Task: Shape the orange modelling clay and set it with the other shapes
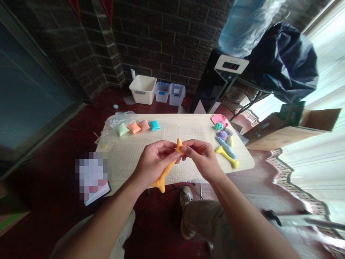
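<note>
An orange piece of modelling clay (169, 169), long with forked ends like a bone, is held above the near part of the table. My left hand (156, 158) is closed round its upper part, thumb along the front. My right hand (198, 153) pinches the upper end between thumb and fingers. The lower forked end hangs free below my left hand. Some fingertips are hidden behind the clay. At the right of the table lie a yellow clay bone (228, 157), a blue clay roll (225, 146), a purple lump (222, 135), a green ball (218, 126) and a flat pink piece (219, 119).
Bubble wrap (129, 154) covers much of the table (246, 163). Several soft coloured packets (134, 127) sit at the back left beside clear plastic bags (118, 118). Bins (142, 90) stand on the floor beyond. A cardboard box (291, 135) is on the right.
</note>
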A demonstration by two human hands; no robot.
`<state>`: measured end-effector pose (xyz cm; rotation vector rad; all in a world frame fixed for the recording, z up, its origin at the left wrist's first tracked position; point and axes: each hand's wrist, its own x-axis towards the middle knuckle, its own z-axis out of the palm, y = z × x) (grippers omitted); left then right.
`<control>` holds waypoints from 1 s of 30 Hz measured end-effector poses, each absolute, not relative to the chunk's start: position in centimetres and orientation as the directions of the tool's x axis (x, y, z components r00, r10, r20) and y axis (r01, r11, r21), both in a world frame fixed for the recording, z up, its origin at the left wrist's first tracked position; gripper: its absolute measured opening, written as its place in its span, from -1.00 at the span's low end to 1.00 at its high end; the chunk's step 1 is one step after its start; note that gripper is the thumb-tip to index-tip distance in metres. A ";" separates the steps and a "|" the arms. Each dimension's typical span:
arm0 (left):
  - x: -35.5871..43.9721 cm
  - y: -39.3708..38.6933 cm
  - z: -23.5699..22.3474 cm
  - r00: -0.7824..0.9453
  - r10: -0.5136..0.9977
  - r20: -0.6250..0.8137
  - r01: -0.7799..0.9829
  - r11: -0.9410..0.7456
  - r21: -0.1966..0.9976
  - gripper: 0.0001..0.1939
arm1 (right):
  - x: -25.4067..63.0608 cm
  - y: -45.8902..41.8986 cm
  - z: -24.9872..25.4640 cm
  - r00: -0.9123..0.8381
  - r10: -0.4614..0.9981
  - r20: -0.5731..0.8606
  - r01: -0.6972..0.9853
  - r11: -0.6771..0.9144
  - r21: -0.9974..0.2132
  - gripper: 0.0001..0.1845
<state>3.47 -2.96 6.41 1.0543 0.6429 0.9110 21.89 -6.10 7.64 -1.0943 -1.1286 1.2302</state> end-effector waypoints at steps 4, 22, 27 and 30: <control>3.5 -3.0 6.3 0.492 0.870 -0.029 -0.315 0.209 0.926 -0.65 | 21.9 -6.1 7.7 -0.006 0.999 0.037 -0.108 0.036 -0.993 -0.69; 3.4 -2.9 6.3 0.526 0.848 -0.070 -0.181 0.192 0.965 -0.63 | 21.8 -5.9 7.4 0.029 0.999 0.017 -0.107 0.021 -0.994 -0.68; 3.4 -2.9 6.5 0.487 0.870 -0.081 -0.183 0.193 0.964 -0.63 | 21.8 -6.0 7.1 0.050 0.998 0.033 -0.113 0.039 -0.993 -0.67; 3.5 -2.9 6.4 0.473 0.880 -0.052 -0.212 0.171 0.962 -0.61 | 21.7 -6.0 7.1 0.086 0.996 0.033 -0.123 0.044 -0.991 -0.67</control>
